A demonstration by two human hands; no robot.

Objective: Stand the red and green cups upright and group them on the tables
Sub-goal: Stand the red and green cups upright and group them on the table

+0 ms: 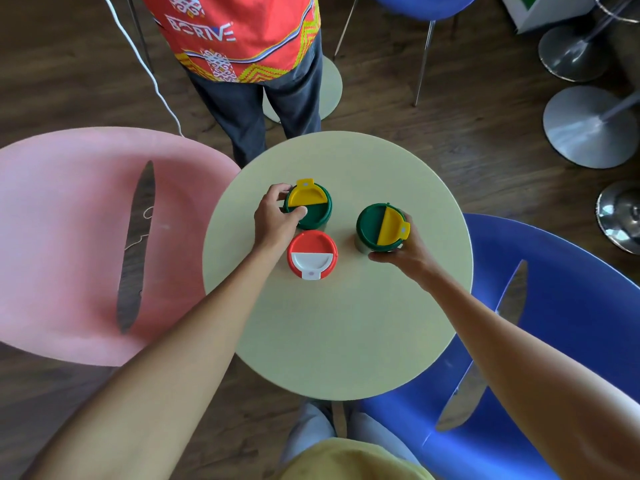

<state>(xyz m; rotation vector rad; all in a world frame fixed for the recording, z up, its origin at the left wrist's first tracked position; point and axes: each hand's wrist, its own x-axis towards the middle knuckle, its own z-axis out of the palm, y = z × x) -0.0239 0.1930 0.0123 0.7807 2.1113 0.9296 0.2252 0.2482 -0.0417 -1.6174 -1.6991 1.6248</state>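
Three lidded cups stand upright on a round pale-green table (339, 334). My left hand (277, 216) grips the left side of a green cup with a yellow flap (311, 206) at the table's middle-left. Just in front of it stands a red cup with a white flap (311, 254), touching or nearly touching my left wrist. My right hand (401, 247) holds a second green cup with a yellow flap (379, 226) from its right and near side; this cup stands apart to the right of the other two.
A pink chair (69, 244) sits left of the table and a blue chair (561, 323) right. A person in a red patterned shirt (235, 32) stands at the far edge. Metal stool bases (588, 126) stand at far right on the wooden floor.
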